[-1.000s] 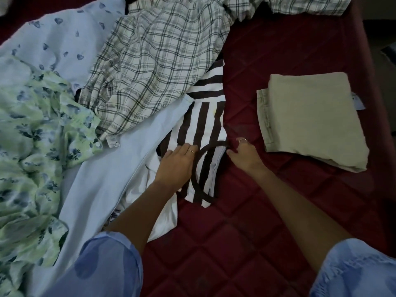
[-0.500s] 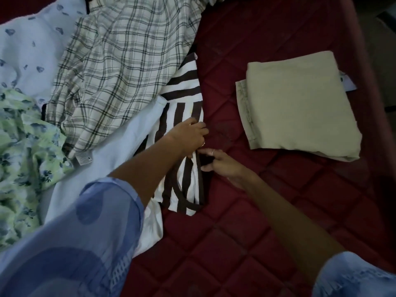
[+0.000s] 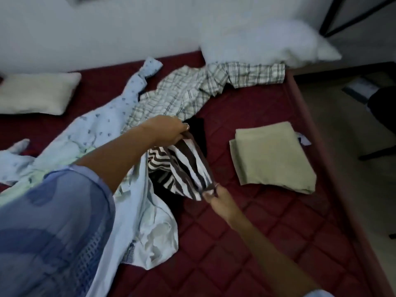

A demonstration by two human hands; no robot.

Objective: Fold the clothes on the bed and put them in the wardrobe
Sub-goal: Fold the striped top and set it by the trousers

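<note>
Legible text: none; the small white tag [image 3: 304, 139] beside the folded beige garment [image 3: 272, 155] is unreadable.

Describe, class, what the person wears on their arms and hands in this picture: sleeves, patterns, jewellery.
Both arms carry short, loose, light blue sleeves; the forearms are bare. The left sleeve shows darker blue curved shapes and a fine grid-like patch. Only a corner of the right sleeve is visible. The left hand wears a ring on one of its fingers, and so does the right hand.

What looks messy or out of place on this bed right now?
Only the beige garment is folded. The plaid shirt, pale blue printed garment and white garment lie rumpled in a heap beside it.
</note>
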